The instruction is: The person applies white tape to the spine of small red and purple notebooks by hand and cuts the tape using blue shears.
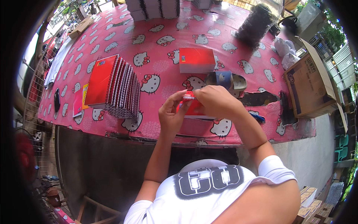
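Both hands, left hand (172, 114) & right hand (213, 101), fingers pinched shut on red notebook (194, 109) at frame centre, lifted off surface (156, 44) for close handling; spiral-bound stack (113, 86) at 9 o'clock.

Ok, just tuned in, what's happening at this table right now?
A person stands at a table with a pink cartoon-cat cloth. Both hands meet over its near edge on a small red notebook: the left hand pinches its left end, and the right hand covers it from above. A fanned stack of red spiral notebooks lies to the left, and a red block of notebooks lies further back. A tape roll sits just behind the hands, and a cardboard box stands at the right.
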`<act>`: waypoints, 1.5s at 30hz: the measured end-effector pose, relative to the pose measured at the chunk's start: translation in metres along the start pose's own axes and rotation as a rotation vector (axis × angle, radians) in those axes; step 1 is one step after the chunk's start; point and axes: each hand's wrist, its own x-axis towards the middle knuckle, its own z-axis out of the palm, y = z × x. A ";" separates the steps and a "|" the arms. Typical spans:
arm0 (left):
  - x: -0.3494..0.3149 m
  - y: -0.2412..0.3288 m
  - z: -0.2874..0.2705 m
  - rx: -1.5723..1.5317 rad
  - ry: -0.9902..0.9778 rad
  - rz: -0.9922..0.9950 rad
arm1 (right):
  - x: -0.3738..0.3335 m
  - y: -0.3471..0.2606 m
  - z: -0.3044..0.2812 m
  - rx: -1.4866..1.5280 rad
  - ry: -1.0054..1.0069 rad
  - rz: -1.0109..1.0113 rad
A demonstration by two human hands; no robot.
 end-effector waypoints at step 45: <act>-0.002 0.043 0.019 0.471 0.020 0.562 | -0.095 -0.013 0.040 0.343 0.844 -0.135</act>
